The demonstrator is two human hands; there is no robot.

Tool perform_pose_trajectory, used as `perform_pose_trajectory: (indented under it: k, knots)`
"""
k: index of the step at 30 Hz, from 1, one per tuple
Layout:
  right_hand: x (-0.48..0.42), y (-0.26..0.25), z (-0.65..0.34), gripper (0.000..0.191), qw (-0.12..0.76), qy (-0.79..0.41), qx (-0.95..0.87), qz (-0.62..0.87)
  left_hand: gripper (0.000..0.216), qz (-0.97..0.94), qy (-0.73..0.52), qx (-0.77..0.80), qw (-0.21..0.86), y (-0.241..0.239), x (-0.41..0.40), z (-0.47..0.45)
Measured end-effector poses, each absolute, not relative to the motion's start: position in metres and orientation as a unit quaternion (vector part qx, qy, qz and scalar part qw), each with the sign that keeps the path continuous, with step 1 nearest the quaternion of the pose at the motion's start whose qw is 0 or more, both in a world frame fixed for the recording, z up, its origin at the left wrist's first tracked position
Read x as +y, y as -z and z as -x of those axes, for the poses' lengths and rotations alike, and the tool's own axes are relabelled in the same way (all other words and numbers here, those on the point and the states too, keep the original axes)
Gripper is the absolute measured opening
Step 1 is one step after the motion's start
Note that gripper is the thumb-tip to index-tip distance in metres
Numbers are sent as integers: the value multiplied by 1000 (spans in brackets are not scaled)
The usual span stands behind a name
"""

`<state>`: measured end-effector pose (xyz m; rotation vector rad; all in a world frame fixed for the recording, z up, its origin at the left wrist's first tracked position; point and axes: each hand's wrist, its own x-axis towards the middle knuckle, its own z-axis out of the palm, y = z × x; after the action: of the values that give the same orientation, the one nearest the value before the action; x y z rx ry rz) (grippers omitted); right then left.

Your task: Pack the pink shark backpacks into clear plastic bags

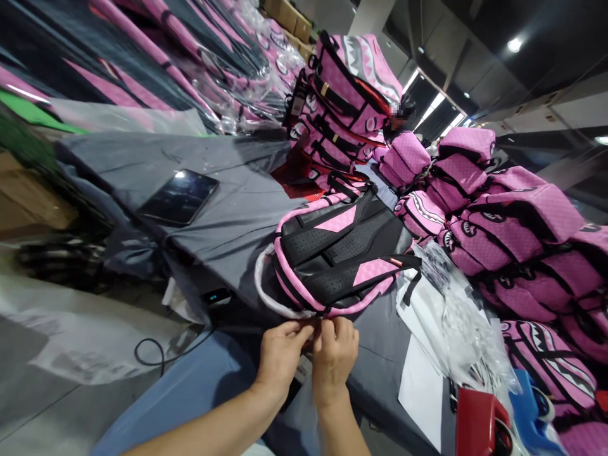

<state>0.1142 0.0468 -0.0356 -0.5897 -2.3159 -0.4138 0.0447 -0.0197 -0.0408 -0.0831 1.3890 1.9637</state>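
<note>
A pink and black backpack [342, 237] lies on the cloth-covered table, its back panel and shoulder straps facing up. Both hands meet at its near edge, beside the pink piping. My left hand [282, 354] is closed, thumb and fingers pinched together. Close beside it, my right hand [335, 354] has its fingers curled in a pinch too. Whatever lies between the fingertips is small and hidden by them. A whitish band [266, 285] curves around the backpack's left side, down toward my fingers.
A dark tablet [180, 196] rests on the grey tablecloth [237, 177]. Stacked pink bags [522, 240] fill the right side, with more backpacks [349, 95] behind. Clear plastic bags [468, 329], white paper [422, 386], and red [479, 421] and blue [527, 405] tape dispensers are at right.
</note>
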Motion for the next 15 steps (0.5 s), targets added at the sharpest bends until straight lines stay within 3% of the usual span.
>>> perform_pose_trajectory:
  k: [6,8,11,15]
  knots:
    - [38,22,-119,5,271,148,-933,187,39,-24,-725,592,352,23,-21,-37]
    - [35,19,-119,8,245,121,-942,195,38,-34,-715,586,380,15,-22,-36]
    - [35,20,-118,8,267,123,-933,209,33,-52,-714,558,418,1,-34,-38]
    - [43,26,-116,23,326,127,-912,213,46,-17,-722,541,431,-3,-56,-40]
